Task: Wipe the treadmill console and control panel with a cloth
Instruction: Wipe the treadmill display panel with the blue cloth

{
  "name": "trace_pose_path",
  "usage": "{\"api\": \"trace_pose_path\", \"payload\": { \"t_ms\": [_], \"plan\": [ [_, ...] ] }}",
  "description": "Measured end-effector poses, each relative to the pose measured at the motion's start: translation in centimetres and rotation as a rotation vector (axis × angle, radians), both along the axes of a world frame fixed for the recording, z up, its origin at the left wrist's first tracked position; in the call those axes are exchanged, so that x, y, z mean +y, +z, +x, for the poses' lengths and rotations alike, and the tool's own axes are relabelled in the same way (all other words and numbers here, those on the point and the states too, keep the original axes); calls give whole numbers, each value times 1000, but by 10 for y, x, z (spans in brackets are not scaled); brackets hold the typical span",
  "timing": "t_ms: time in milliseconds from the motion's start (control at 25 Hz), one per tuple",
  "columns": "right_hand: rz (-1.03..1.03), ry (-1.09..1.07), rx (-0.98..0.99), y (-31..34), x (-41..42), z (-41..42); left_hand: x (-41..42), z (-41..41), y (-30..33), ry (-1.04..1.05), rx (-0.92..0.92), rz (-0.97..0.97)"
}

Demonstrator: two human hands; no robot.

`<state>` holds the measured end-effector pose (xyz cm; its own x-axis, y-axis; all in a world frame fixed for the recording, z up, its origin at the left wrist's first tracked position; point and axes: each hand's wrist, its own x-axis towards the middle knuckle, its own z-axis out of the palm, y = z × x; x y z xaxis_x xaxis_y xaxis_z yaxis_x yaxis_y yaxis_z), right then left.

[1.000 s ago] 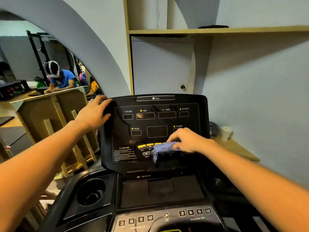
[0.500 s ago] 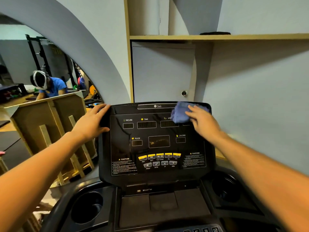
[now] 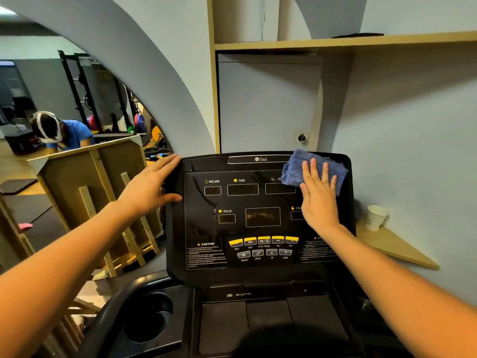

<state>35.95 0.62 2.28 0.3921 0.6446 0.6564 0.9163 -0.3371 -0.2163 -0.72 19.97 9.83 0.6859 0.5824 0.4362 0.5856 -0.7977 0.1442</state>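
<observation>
The black treadmill console (image 3: 258, 272) stands upright in front of me, with dark display windows and a row of yellow and grey buttons (image 3: 263, 245) low on its control panel. A crumpled blue cloth (image 3: 294, 167) lies against the console's upper right corner. My right hand (image 3: 318, 195) presses flat on the cloth, fingers spread and pointing up. My left hand (image 3: 149, 184) grips the console's upper left edge, thumb on the front face.
A cup holder (image 3: 148, 316) sits at lower left and a dark tray (image 3: 271, 321) lies below the console. A white paper cup (image 3: 375, 217) stands on a wooden corner shelf (image 3: 395, 248) to the right. Left of the console are a wooden crate and a person bending over.
My right hand carried the cloth from the button row up to the console's top right corner and now lies flat on it. My left hand has kept its hold on the left edge.
</observation>
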Motion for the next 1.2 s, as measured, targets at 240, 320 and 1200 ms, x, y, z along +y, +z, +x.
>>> {"api": "trace_pose_path", "payload": {
  "t_ms": [240,320,1200],
  "plan": [
    [101,53,23,-2,27,-41,2,0,1,-12,5,27],
    [101,60,18,-2,37,-60,3,1,0,-10,6,38],
    [180,32,4,-33,-33,22,4,10,-11,-61,-25,36]
  ]
}}
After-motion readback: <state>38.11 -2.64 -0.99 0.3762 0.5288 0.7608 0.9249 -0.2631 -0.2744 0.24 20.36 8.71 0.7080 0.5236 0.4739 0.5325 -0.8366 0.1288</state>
